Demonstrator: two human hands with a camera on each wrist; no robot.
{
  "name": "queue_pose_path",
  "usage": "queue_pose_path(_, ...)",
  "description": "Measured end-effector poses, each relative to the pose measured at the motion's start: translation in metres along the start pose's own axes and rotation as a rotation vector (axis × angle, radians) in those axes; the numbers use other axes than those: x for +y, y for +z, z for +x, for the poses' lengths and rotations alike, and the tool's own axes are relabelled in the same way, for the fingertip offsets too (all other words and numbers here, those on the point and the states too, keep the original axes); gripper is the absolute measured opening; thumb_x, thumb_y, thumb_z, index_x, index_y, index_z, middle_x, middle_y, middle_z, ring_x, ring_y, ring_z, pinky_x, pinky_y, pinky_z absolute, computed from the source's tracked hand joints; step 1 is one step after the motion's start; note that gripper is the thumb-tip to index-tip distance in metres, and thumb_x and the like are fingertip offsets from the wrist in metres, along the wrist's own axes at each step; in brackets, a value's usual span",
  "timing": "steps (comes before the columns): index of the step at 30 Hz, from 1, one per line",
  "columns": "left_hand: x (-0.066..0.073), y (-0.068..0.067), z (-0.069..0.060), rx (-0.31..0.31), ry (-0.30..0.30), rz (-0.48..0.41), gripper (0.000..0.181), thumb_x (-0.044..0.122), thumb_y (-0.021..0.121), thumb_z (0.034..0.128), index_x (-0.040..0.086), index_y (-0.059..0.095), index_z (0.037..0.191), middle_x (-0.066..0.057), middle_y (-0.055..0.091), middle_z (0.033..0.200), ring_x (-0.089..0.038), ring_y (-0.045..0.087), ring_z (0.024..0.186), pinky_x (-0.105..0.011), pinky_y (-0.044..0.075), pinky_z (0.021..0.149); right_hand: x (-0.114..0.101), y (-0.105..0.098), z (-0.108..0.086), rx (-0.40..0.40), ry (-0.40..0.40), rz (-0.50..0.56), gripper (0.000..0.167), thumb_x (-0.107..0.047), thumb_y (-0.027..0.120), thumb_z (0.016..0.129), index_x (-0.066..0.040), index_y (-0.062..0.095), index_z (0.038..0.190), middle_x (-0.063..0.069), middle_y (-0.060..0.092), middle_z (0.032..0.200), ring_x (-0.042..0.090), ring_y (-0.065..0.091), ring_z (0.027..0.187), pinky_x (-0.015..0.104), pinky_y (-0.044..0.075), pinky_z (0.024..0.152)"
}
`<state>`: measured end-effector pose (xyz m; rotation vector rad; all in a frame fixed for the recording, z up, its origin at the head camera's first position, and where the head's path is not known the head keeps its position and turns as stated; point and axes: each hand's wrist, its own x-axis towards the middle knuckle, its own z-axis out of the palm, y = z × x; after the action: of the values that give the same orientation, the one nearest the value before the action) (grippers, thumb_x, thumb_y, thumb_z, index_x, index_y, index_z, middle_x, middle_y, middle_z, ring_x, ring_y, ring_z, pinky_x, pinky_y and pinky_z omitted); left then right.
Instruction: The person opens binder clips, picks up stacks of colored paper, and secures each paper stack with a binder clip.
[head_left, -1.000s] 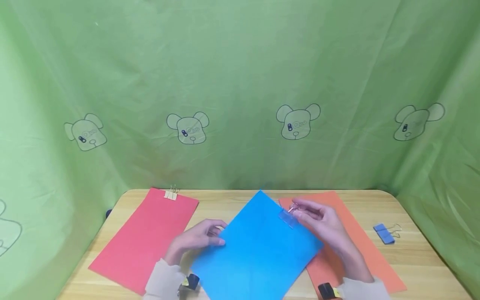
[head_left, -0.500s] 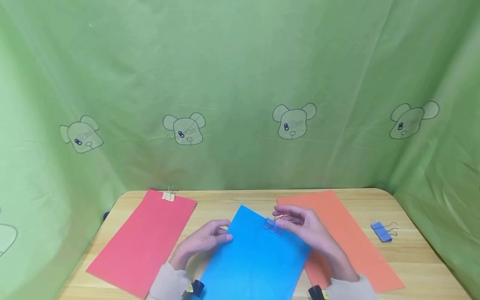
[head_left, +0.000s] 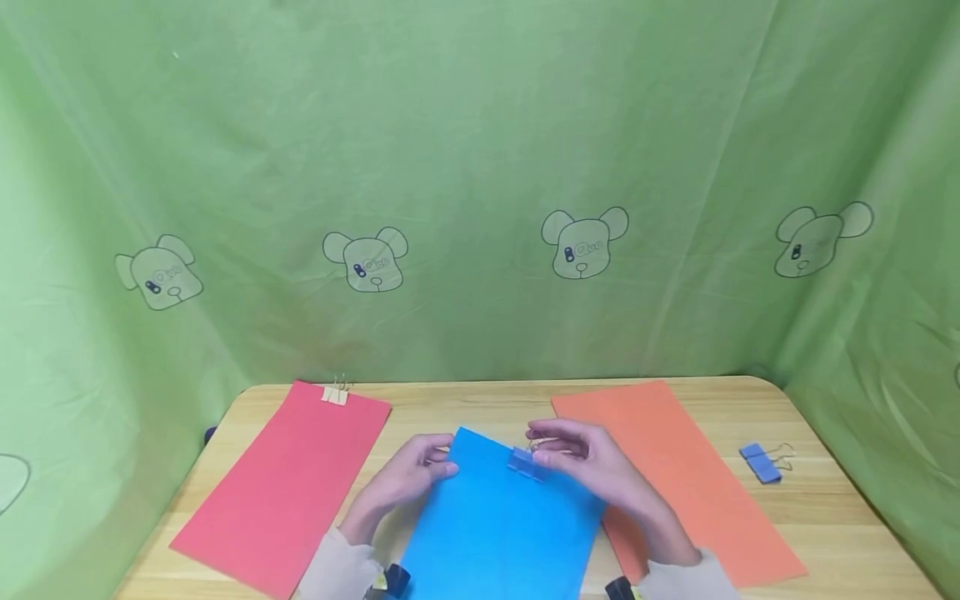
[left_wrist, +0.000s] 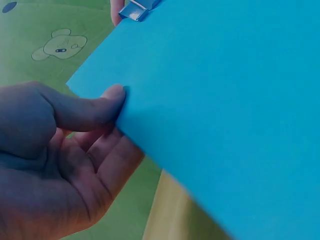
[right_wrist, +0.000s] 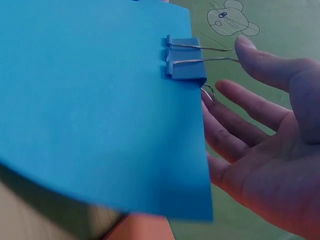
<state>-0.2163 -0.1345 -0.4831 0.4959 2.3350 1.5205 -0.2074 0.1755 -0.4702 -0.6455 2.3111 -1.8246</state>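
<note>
A blue sheet of paper (head_left: 502, 533), or a stack of sheets, is raised in front of me above the table. My left hand (head_left: 408, 479) pinches its left edge, thumb (left_wrist: 112, 97) on the near face and fingers behind. On the top edge sits a blue binder clip (head_left: 527, 465), its body over the paper. My right hand (head_left: 588, 462) is at the clip's wire handles. In the right wrist view the thumb (right_wrist: 245, 50) touches one handle (right_wrist: 217, 49), and the index finger is by the other handle (right_wrist: 209, 92).
Red paper (head_left: 288, 483) lies on the left of the wooden table (head_left: 840, 533), a cream binder clip (head_left: 334, 396) on its top edge. Orange paper (head_left: 697, 492) lies on the right, partly behind my right arm. Beyond it rests another blue binder clip (head_left: 761, 463). Green curtains surround the table.
The blue paper has turned more upright and shifted left and down, both hands staying on it and its clip. The right hand has moved left. The red and orange papers have not moved.
</note>
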Motion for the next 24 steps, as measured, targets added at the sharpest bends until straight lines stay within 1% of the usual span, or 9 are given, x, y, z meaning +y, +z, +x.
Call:
queue_pose_path(4, -0.005, -0.007, 0.001, 0.034, 0.009, -0.052, 0.04, 0.003, 0.061, 0.1012, -0.006, 0.056, 0.14, -0.023, 0.067, 0.125, -0.038, 0.066, 0.114, -0.053, 0.049, 0.103, -0.001, -0.004, -0.002, 0.032, 0.02, -0.051, 0.045, -0.017, 0.07, 0.099, 0.002, 0.059, 0.138, 0.019, 0.065, 0.133, 0.04, 0.063, 0.121, 0.025, 0.052, 0.096)
queue_pose_path(6, -0.009, -0.012, 0.001, 0.055, -0.003, -0.075, 0.038, 0.003, 0.059, 0.102, -0.004, 0.058, 0.14, -0.019, 0.07, 0.12, -0.034, 0.069, 0.109, -0.05, 0.051, 0.101, -0.001, -0.008, -0.003, 0.055, 0.041, -0.088, 0.045, -0.018, 0.071, 0.098, 0.0, 0.06, 0.138, 0.016, 0.066, 0.133, 0.039, 0.062, 0.122, 0.025, 0.052, 0.097)
queue_pose_path(8, -0.014, -0.018, 0.0, 0.072, -0.02, -0.105, 0.036, 0.002, 0.057, 0.1029, -0.003, 0.058, 0.139, -0.019, 0.072, 0.116, -0.032, 0.071, 0.104, -0.047, 0.054, 0.097, -0.001, -0.012, -0.005, 0.068, 0.054, -0.142, 0.043, -0.018, 0.071, 0.098, -0.001, 0.061, 0.137, 0.013, 0.067, 0.132, 0.039, 0.062, 0.122, 0.028, 0.052, 0.098)
queue_pose_path(11, -0.022, -0.026, -0.001, 0.111, -0.045, -0.125, 0.037, 0.002, 0.056, 0.1036, -0.005, 0.055, 0.14, -0.02, 0.072, 0.116, -0.031, 0.072, 0.102, -0.042, 0.057, 0.092, -0.001, -0.018, -0.009, 0.087, 0.067, -0.261, 0.041, -0.018, 0.073, 0.097, -0.003, 0.063, 0.134, 0.011, 0.068, 0.13, 0.037, 0.063, 0.121, 0.035, 0.054, 0.097)
queue_pose_path(14, -0.028, -0.034, -0.003, 0.141, -0.053, -0.151, 0.034, 0.0, 0.054, 0.1035, -0.007, 0.055, 0.137, -0.022, 0.071, 0.116, -0.033, 0.072, 0.1, -0.039, 0.059, 0.086, 0.0, -0.024, -0.012, 0.112, 0.064, -0.393, 0.042, -0.017, 0.073, 0.097, -0.004, 0.063, 0.135, 0.013, 0.067, 0.13, 0.036, 0.064, 0.12, 0.045, 0.055, 0.096)
queue_pose_path(16, -0.032, -0.037, -0.003, 0.159, -0.052, -0.164, 0.033, -0.001, 0.053, 0.1037, -0.007, 0.056, 0.136, -0.023, 0.071, 0.114, -0.033, 0.072, 0.099, -0.039, 0.059, 0.084, 0.001, -0.029, -0.013, 0.144, 0.064, -0.463, 0.044, -0.017, 0.072, 0.097, -0.005, 0.061, 0.138, 0.014, 0.067, 0.131, 0.034, 0.063, 0.121, 0.05, 0.053, 0.097)
queue_pose_path(20, -0.037, -0.043, -0.003, 0.204, -0.064, -0.192, 0.034, -0.002, 0.052, 0.1044, -0.011, 0.052, 0.137, -0.026, 0.071, 0.114, -0.034, 0.073, 0.096, -0.039, 0.06, 0.081, 0.001, -0.039, -0.015, 0.214, 0.069, -0.551, 0.048, -0.016, 0.071, 0.099, -0.005, 0.056, 0.143, 0.015, 0.065, 0.135, 0.035, 0.061, 0.124, 0.055, 0.049, 0.101)
queue_pose_path(22, -0.039, -0.045, -0.004, 0.236, -0.083, -0.2, 0.036, -0.002, 0.051, 0.1043, -0.011, 0.05, 0.14, -0.026, 0.07, 0.115, -0.034, 0.073, 0.096, -0.039, 0.06, 0.081, 0.001, -0.046, -0.017, 0.248, 0.072, -0.577, 0.049, -0.016, 0.07, 0.099, -0.004, 0.055, 0.144, 0.016, 0.064, 0.136, 0.037, 0.059, 0.126, 0.057, 0.048, 0.102)
queue_pose_path(24, -0.04, -0.047, -0.004, 0.272, -0.099, -0.187, 0.037, -0.002, 0.052, 0.1039, -0.011, 0.051, 0.139, -0.026, 0.071, 0.113, -0.034, 0.073, 0.094, -0.038, 0.06, 0.079, 0.001, -0.054, -0.02, 0.281, 0.063, -0.609, 0.049, -0.016, 0.07, 0.099, -0.003, 0.055, 0.144, 0.018, 0.063, 0.136, 0.039, 0.058, 0.126, 0.058, 0.048, 0.102)
